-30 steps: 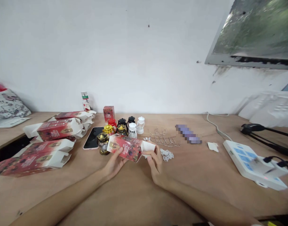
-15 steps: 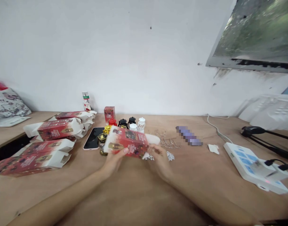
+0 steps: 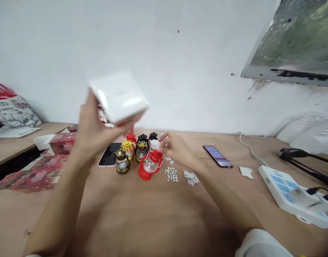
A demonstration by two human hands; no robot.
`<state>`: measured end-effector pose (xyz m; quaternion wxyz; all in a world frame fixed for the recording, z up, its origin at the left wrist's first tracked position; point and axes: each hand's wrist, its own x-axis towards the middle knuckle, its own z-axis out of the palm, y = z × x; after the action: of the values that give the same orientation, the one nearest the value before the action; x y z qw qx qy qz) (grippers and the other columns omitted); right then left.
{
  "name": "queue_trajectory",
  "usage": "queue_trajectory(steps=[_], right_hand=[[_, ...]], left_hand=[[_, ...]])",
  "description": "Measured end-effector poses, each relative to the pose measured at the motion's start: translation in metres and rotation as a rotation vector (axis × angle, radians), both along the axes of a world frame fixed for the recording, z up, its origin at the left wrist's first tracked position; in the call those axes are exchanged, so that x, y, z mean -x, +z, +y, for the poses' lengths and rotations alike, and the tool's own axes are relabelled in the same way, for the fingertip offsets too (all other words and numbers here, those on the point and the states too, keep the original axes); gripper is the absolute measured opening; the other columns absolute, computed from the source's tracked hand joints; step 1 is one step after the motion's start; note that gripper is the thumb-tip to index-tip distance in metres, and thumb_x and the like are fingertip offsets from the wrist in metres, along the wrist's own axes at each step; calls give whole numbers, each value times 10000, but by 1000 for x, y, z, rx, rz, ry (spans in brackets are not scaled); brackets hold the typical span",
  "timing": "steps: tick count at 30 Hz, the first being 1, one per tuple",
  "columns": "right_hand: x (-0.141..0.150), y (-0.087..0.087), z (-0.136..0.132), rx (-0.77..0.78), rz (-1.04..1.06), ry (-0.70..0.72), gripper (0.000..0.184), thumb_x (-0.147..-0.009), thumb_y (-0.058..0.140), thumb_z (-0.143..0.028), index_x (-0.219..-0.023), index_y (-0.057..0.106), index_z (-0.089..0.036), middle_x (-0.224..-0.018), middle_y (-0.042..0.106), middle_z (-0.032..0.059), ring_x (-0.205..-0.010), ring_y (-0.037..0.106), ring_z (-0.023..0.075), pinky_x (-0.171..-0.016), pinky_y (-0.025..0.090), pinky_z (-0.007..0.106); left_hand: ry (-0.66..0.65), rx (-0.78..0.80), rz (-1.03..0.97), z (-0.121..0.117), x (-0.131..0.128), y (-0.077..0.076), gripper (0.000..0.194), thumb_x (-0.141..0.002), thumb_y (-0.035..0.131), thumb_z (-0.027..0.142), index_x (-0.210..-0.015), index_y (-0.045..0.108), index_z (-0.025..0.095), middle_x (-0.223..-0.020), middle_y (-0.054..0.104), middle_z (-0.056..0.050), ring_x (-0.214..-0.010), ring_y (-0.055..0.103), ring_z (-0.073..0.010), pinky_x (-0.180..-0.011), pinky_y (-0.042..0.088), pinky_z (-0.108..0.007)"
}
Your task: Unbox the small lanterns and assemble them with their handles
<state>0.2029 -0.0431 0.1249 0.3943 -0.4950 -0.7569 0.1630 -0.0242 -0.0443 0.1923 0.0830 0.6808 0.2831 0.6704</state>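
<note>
Left of the frame's centre, your left hand (image 3: 93, 125) grips a box (image 3: 118, 95), while your right hand (image 3: 174, 146) pinches a tilted red lantern (image 3: 150, 165) mid-frame, best held steady and clear of the neighbouring lanterns (image 3: 122, 164).

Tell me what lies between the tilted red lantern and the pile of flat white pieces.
Small, round, pale discs lie between them in the head view.

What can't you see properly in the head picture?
All in the head view:
White-faced cardboard box: details blurred.
Whether the right hand grips the tilted red lantern with clear sides: too small.
Words on the lit black phone: too small.
Red printed cardboard boxes: partly behind the left forearm.
</note>
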Motion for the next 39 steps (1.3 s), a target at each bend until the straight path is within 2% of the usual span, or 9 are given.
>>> queue_trajectory(steps=[3,9,12,15,20,23,29,34,39], right_hand=[[21,-8,-2,-18,-345,-60,174,-700,568,-51,-569,602,-160,-966,591,75,-722,574,155,-659,451,324],[15,-3,2,-44,-459,-101,127,-745,616,-134,-632,651,-181,-871,643,77,-737,589,197,-619,392,306],[4,8,-5,-135,-328,-198,199,-811,586,-279,-638,642,-197,-744,643,57,-651,572,185,-597,375,315],[-1,16,-15,-255,-4,-238,246,-853,520,-368,-693,611,-204,-657,617,17,-564,551,141,-567,383,295],[5,17,-22,-105,357,60,280,-836,517,-487,-856,558,-211,-726,600,-13,-506,534,81,-495,418,239],[7,15,-20,-43,473,99,302,-817,538,-508,-913,514,-224,-685,567,-39,-473,523,68,-477,429,225],[5,18,-22,140,490,219,365,-830,490,-551,-863,546,-191,-625,559,-29,-453,522,69,-459,426,221],[9,19,-25,27,566,156,347,-839,515,-492,-1035,530,-207,-664,565,-39,-449,502,63,-464,431,217],[7,18,-25,99,522,197,295,-852,505,-479,-995,500,-221,-612,568,-51,-458,512,76,-470,429,217]], left_hand=[[300,-163,439,9,-15,-17,651,-538,823,291,-1094,517,145,-1055,602,-86,-998,552,-280,-914,422,-484],[312,-241,652,43,-23,-41,621,-635,682,256,-1181,405,154,-1131,593,-115,-952,588,-245,-771,460,-342],[397,-283,719,49,-23,-43,596,-659,640,221,-1206,416,146,-1185,587,-139,-1063,555,-282,-853,428,-385],[433,-330,711,47,-25,-43,544,-716,607,220,-1229,436,169,-1239,578,-130,-1121,532,-284,-905,392,-407],[435,-416,702,43,-29,-44,453,-746,574,181,-1193,501,193,-1229,609,-94,-1124,541,-273,-907,380,-425],[454,-441,735,44,-29,-46,437,-748,575,179,-1181,519,197,-1213,623,-83,-1118,549,-268,-904,383,-425],[509,-561,695,51,-22,-46,445,-760,575,175,-1197,495,203,-1200,632,-91,-1075,571,-273,-855,396,-419],[501,-601,667,53,-18,-44,471,-758,587,175,-1213,474,224,-1186,640,-87,-1059,579,-274,-842,396,-417],[508,-620,711,51,-21,-44,442,-772,568,154,-1197,469,222,-1190,637,-88,-1065,582,-265,-850,402,-410]])
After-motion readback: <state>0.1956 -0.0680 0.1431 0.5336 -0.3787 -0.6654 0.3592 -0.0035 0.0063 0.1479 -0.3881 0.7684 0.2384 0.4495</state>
